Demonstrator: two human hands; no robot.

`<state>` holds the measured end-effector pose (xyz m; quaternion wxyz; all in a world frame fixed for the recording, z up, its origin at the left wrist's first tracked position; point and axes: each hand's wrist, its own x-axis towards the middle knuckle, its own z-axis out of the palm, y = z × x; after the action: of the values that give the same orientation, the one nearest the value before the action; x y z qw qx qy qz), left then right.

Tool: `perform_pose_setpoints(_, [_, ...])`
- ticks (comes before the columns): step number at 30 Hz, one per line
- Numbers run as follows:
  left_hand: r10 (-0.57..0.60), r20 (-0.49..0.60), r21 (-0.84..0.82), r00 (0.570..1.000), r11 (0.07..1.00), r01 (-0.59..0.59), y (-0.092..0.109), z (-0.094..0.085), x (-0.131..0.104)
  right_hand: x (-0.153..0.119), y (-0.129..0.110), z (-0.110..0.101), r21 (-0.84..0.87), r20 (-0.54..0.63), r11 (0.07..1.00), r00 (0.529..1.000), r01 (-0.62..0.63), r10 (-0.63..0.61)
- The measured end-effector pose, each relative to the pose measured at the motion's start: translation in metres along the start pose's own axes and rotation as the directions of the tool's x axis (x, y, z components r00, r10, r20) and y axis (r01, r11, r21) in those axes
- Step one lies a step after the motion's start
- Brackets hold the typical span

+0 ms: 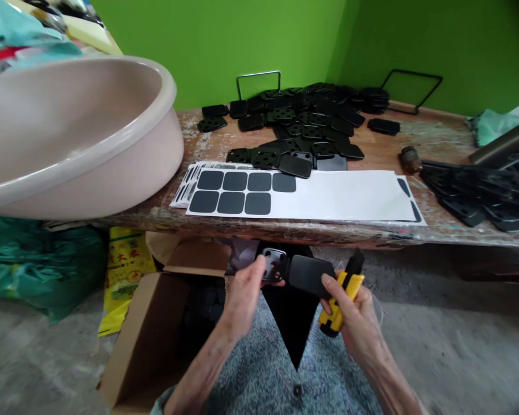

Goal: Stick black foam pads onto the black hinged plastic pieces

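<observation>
Below the bench edge, my left hand is closed on the left end of a black hinged plate, the end with holes in it. My right hand pinches the plate's smooth right end and also holds a yellow utility knife, which is tilted with its dark tip up. On the bench just beyond lies a white sheet with several dark rounded stickers on its left part. More sheets lie under it. A heap of black plates sits behind the sheet, its front pieces touching the sheet's back edge.
A large pale basin fills the bench's left side. More black plates and a small brown object are at the right. Two wire frames stand near the green wall. An open cardboard box, a yellow bag and green bags are lower left.
</observation>
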<state>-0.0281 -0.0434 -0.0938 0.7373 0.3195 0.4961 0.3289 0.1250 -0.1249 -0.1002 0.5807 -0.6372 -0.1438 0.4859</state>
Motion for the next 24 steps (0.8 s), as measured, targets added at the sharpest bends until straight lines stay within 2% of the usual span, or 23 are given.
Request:
perform_pose_setpoints(3, [-0.052, 0.06, -0.241, 0.997, 0.968, 0.065, 0.001, -0.006, 0.006, 0.001, -0.006, 0.0, 0.212, 0.029, 0.975, 0.998, -0.065, 0.061])
perform_pose_setpoints(5, [-0.102, 0.113, -0.37, 0.988, 0.919, 0.137, 0.001, -0.007, 0.009, 0.002, -0.007, 0.001, 0.289, 0.05, 0.95, 0.993, -0.115, 0.105])
perform_pose_setpoints(8, [-0.171, 0.166, -0.525, 0.971, 0.818, 0.234, -0.003, -0.005, 0.01, 0.003, -0.004, 0.006, 0.365, 0.092, 0.916, 0.986, -0.164, 0.14])
perform_pose_setpoints(11, [-0.224, 0.221, -0.576, 0.949, 0.755, 0.313, -0.008, -0.001, 0.011, 0.005, 0.002, 0.012, 0.365, 0.119, 0.914, 0.982, -0.178, 0.144])
perform_pose_setpoints(13, [-0.181, 0.21, -0.519, 0.961, 0.812, 0.267, -0.01, 0.0, 0.01, 0.005, 0.005, 0.015, 0.348, 0.118, 0.921, 0.983, -0.176, 0.143])
perform_pose_setpoints(15, [-0.081, 0.14, -0.376, 0.987, 0.918, 0.129, -0.01, -0.001, 0.009, 0.004, 0.008, 0.015, 0.32, 0.092, 0.935, 0.987, -0.154, 0.131])
perform_pose_setpoints(17, [0.022, 0.051, -0.225, 0.998, 0.974, -0.01, -0.008, -0.003, 0.008, 0.0, 0.01, 0.013, 0.247, 0.049, 0.964, 0.995, -0.098, 0.088])
perform_pose_setpoints(20, [0.1, -0.039, -0.131, 0.994, 0.986, -0.104, -0.004, -0.009, 0.007, -0.004, 0.014, 0.007, 0.054, 0.011, 0.998, 1.0, 0.01, -0.011])
perform_pose_setpoints(22, [0.138, -0.068, -0.06, 0.988, 0.988, -0.142, -0.002, -0.01, 0.005, -0.006, 0.017, 0.003, -0.044, 0.019, 0.998, 0.999, 0.04, -0.039])
perform_pose_setpoints(24, [0.197, -0.096, 0.084, 0.976, 0.978, -0.189, -0.002, -0.01, 0.004, -0.008, 0.019, 0.002, -0.115, 0.004, 0.992, 0.999, 0.049, -0.049])
